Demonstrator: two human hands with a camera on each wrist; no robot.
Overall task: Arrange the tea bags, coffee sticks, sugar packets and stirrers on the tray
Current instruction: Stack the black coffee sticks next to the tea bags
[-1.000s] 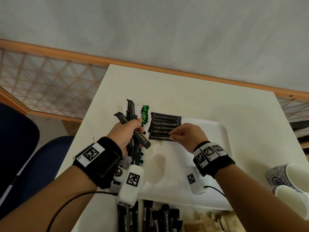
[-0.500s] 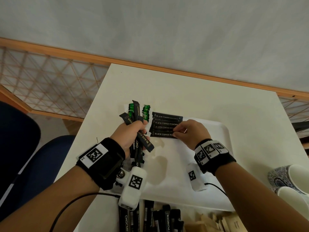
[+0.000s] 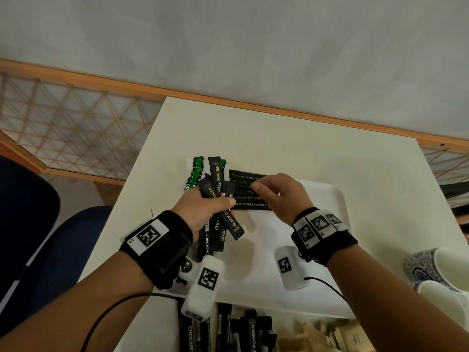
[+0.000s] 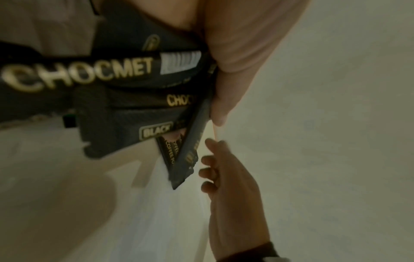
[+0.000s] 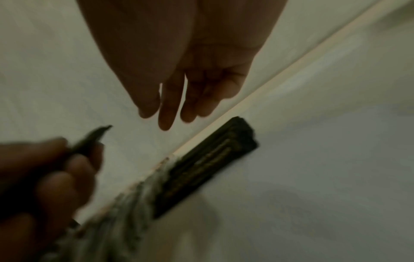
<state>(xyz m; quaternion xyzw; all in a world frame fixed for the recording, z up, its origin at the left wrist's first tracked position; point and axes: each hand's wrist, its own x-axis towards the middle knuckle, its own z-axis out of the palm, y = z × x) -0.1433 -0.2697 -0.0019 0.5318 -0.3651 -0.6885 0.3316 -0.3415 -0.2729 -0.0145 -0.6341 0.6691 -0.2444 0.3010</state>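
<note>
My left hand [image 3: 215, 203] grips a fanned bundle of black coffee sticks [image 3: 218, 189] over the tray's left end; the same bundle [image 4: 134, 85], printed CHOCMET and BLACK, fills the left wrist view. Several black coffee sticks [image 3: 250, 205] lie in a neat row on the white tray [image 3: 335, 196], with green sticks [image 3: 196, 171] just to their left. My right hand [image 3: 256, 187] hovers above that row, close to the bundle. In the right wrist view its fingers [image 5: 165, 113] hang straight and hold nothing, above the row of sticks [image 5: 212, 163].
Loose black sticks [image 3: 228, 331] and brown paper packets [image 3: 324, 336] lie at the table's near edge. Two cups [image 3: 436, 270] stand at the right. A blue chair [image 3: 50, 250] is beside the table's left edge.
My right hand has lifted off the lowest stick of the row and moved up and left toward the bundle. My left hand has brought the bundle closer to it.
</note>
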